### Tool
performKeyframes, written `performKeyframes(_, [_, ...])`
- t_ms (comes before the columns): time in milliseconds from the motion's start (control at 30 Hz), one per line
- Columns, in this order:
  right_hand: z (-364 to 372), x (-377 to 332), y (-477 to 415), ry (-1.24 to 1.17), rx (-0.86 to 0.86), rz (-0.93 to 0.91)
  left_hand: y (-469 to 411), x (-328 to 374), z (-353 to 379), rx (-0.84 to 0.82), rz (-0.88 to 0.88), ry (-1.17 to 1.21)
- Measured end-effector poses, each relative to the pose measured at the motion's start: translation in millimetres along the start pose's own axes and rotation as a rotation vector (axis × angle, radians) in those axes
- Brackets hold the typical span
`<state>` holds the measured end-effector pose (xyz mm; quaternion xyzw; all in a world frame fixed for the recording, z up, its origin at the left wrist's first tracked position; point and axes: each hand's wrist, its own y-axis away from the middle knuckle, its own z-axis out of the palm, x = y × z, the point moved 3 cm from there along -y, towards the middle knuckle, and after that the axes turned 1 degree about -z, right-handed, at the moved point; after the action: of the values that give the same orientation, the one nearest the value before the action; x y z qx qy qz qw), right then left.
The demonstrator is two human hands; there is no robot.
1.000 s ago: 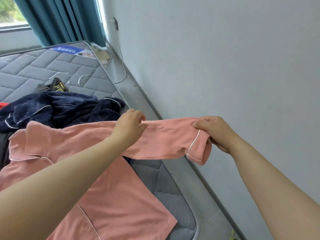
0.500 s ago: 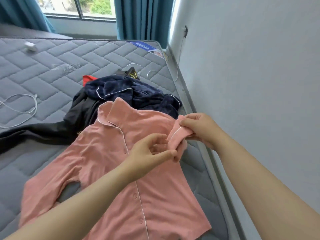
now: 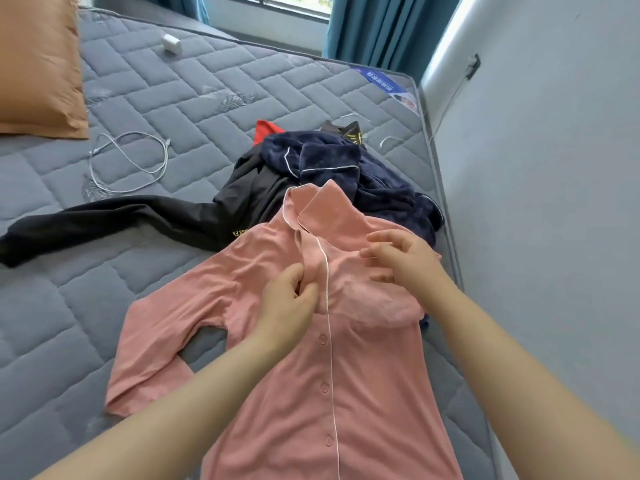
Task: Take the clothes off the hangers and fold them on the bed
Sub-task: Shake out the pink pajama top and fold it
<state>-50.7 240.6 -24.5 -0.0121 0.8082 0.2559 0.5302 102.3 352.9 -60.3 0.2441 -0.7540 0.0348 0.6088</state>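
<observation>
Pinching the pink shirt (image 3: 363, 410) at the chest with left hand (image 3: 287, 299) and right hand (image 3: 405, 261), spread sleeve (image 3: 149, 341) lying lower left, nearer the left.

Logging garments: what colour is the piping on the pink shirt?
White piping on the pink shirt; clearest in the head view.

matt pink cloth shirt (image 3: 363, 393), quilted grey mattress (image 3: 173, 81), fuzzy navy garment (image 3: 381, 188)

left hand (image 3: 290, 299), right hand (image 3: 403, 259) pinch pink shirt (image 3: 349, 403) (on bed (image 3: 180, 98))
</observation>
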Motion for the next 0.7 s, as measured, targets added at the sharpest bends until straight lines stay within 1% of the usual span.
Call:
performKeyframes(67, [7.9, 15.4, -6.8, 0.327, 0.025, -0.132, -4.5, -11.9, -10.5, -0.014, -0.038, 0.049])
performKeyframes(167, [22.7, 34.9, -21.5, 0.579, -0.11, -0.192, -7.2, -26.7, -19.7, -0.085, -0.116, 0.154])
performKeyframes(267, [34.5, 51.2, -41.6, 0.784, -0.224, -0.122, -11.5, -46.1, -24.0, -0.116, -0.18, 0.175])
performKeyframes(400, [37.0, 79.2, -66.1, 1.041, -0.265, -0.032, -17.6, -70.6, -25.6, -0.138, -0.216, 0.25])
performKeyframes(533, [32.1, 102.6, -90.9, 1.164, -0.241, -0.031, -30.2, -98.1, -31.5, -0.099, -0.248, 0.245])
performKeyframes(700, [32.5, 108.9, -112.8, 1.195, -0.187, -0.153, -50.7, -136.4, -26.9, 0.003, -0.357, 0.267])
